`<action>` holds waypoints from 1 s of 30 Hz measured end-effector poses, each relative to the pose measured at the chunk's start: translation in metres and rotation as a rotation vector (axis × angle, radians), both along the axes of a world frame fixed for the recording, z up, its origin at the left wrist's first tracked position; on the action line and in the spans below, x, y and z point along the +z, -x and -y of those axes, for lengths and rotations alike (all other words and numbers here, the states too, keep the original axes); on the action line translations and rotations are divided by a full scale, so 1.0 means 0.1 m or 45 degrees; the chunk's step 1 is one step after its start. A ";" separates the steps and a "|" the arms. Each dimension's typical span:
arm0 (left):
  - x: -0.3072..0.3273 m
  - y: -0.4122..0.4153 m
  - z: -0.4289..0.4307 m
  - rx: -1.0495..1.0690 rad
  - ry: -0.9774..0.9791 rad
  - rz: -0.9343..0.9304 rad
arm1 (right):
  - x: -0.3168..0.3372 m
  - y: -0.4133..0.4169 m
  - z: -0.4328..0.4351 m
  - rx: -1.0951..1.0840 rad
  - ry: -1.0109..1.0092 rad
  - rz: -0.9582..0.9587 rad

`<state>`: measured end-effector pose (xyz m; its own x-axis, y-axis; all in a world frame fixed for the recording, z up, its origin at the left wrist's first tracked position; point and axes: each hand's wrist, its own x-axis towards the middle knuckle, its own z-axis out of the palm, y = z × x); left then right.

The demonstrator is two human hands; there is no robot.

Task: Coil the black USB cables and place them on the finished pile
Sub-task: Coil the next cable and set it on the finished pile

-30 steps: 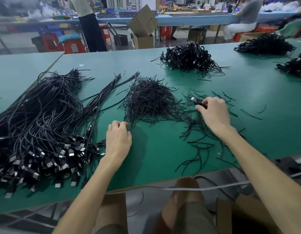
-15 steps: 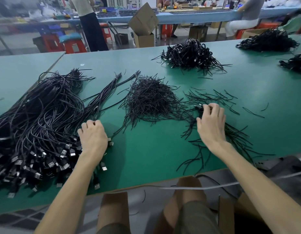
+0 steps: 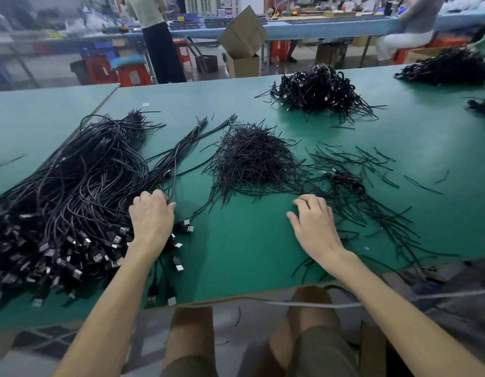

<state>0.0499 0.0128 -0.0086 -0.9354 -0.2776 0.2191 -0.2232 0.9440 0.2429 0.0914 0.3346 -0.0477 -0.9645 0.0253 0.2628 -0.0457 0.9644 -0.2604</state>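
**Green table [image 3: 235,254], five black heaps, two hands**

At the near left lies one large heap of loose USB cables [image 3: 59,200], plugs toward the near edge. The left hand [image 3: 153,219] rests on its right edge with fingers curled down into the strands; whether they grip one I cannot tell. At centre sits one mound of short ties [image 3: 252,159], with more scattered to the right. The right hand [image 3: 314,227] lies flat on the table, fingers loosely spread and holding nothing. One coiled cable [image 3: 344,178] lies just beyond it. The finished pile [image 3: 317,88] sits farther back. Two more dark heaps [image 3: 450,68] lie at far right. Two cardboard boxes [image 3: 242,65] stand behind the table, one tilted on the other, contents unseen.
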 end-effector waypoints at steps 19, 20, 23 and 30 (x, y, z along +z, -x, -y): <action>0.33 -0.46 -1.07 -0.951 -0.792 0.257 | 0.26 -0.07 0.48 0.585 0.124 -0.321; 0.33 -0.47 -1.06 -0.958 -0.835 0.266 | 0.27 -0.07 0.51 0.613 0.154 -0.291; 0.33 -0.45 -0.97 -0.891 -1.096 0.349 | 0.30 -0.05 0.50 0.556 0.201 -0.284; 0.47 -0.38 -0.46 -1.034 -1.584 0.323 | 0.36 0.08 0.12 0.102 0.366 -0.309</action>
